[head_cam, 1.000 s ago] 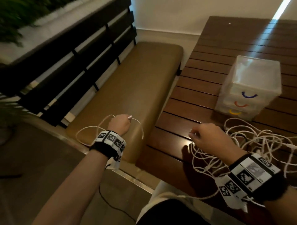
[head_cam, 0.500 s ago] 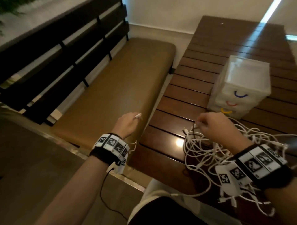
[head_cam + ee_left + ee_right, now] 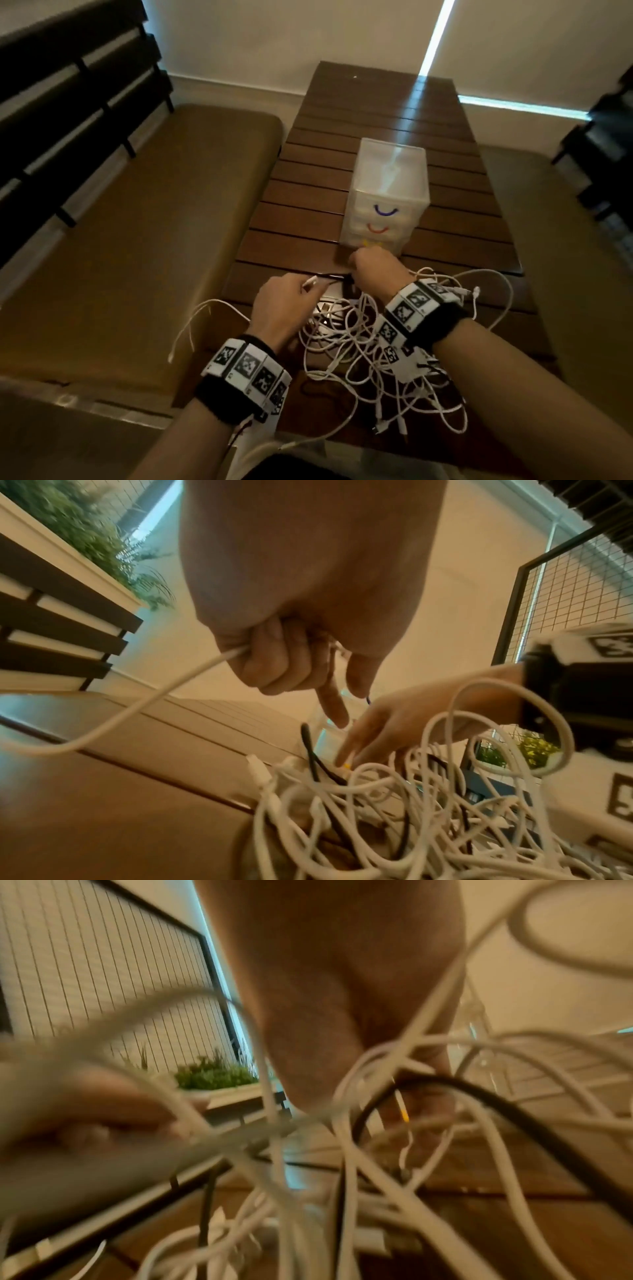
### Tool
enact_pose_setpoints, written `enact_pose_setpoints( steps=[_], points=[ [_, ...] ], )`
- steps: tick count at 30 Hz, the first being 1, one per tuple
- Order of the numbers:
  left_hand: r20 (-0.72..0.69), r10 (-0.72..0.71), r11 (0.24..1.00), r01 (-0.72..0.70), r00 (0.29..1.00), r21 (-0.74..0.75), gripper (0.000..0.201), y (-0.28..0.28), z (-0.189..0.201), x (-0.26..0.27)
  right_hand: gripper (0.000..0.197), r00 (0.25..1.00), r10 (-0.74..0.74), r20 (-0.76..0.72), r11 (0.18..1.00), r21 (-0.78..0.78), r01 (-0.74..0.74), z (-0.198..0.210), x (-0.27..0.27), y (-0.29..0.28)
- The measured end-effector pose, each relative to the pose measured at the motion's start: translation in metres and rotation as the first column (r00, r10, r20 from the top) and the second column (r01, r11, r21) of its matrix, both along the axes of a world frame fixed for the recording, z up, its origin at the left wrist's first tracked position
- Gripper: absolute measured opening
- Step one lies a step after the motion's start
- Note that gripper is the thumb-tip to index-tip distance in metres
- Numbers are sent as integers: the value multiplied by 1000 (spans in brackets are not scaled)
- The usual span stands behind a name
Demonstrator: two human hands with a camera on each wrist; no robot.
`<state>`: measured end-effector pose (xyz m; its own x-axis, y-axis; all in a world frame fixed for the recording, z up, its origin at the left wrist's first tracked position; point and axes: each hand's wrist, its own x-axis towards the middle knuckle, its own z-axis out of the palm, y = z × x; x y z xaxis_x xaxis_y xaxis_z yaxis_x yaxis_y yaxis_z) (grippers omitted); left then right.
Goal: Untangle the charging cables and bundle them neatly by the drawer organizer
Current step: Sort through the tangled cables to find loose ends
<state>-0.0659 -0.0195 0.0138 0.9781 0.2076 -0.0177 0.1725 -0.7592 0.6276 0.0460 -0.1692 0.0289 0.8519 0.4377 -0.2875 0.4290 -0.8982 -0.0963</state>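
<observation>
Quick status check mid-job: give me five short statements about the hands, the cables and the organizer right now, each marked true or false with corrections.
1. The left hand grips a white cable in its curled fingers. True.
2. The drawer organizer lies tipped on its side. False: it stands upright on the slatted table.
3. The cable pile is already bundled. False: it is a loose tangle of loops between the wrists.
4. At least one black cable runs through the mostly white pile. True.
5. The right hand rests on the bench cushion. False: it is over the table, just in front of the organizer's bottom drawer.
</observation>
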Motion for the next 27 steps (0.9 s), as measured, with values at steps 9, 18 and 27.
enact_pose_setpoints(
  steps=[9,18,27],
  points=[
    [54,93,994,-89,994,-70,61,-15,5,8,19,969,170,180,985,-64,-160,-6,-6,16],
    [67,168,815,-100,984,-571,61,18,23,11,15,817,186,545,812,383,-440,59,-52,7],
    [-93,171,579,-177,981,-796,75,8,37,-21,35,924,131,359,613,704,-360,45,-94,32]
  ],
)
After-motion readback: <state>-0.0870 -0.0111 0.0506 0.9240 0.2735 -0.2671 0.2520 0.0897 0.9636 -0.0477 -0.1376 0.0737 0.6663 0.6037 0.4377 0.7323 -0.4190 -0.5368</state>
